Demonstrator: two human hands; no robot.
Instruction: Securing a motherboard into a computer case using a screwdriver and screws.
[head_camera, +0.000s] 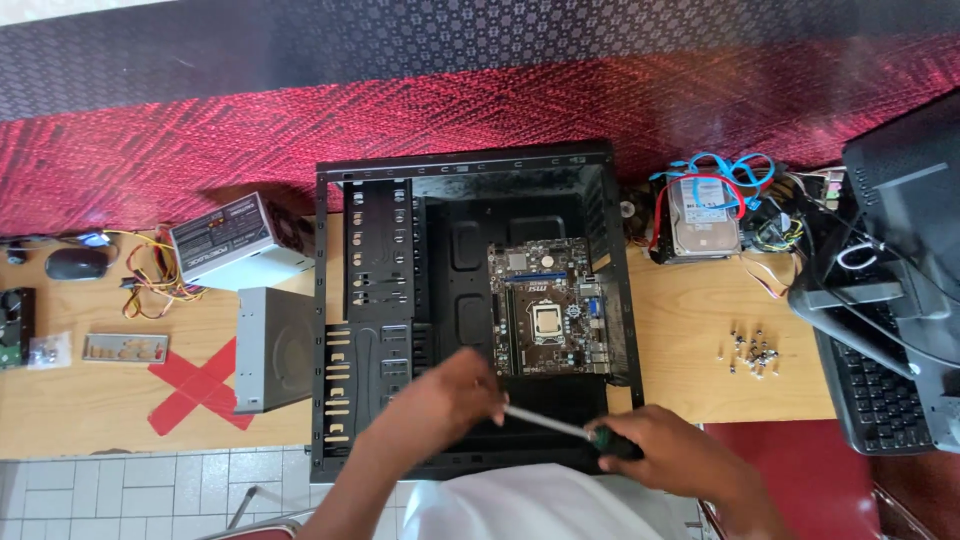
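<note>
Motherboard (548, 310): already laid inside computer case (470, 170), right part.
Right hand (675, 455): closed on screwdriver (560, 428), near case's front edge.
Left hand (450, 395): pinches the shaft.
Screws (750, 350): loose, right of case.
Drives: still outside.

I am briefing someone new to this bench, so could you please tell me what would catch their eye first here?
The open black computer case lies flat mid-table, with a motherboard mounted inside it toward the right. At its near edge, the right hand holds a screwdriver whose tip meets the left hand. A hard drive under blue and red cables sits to the right, and a grey power supply to the left.
</note>
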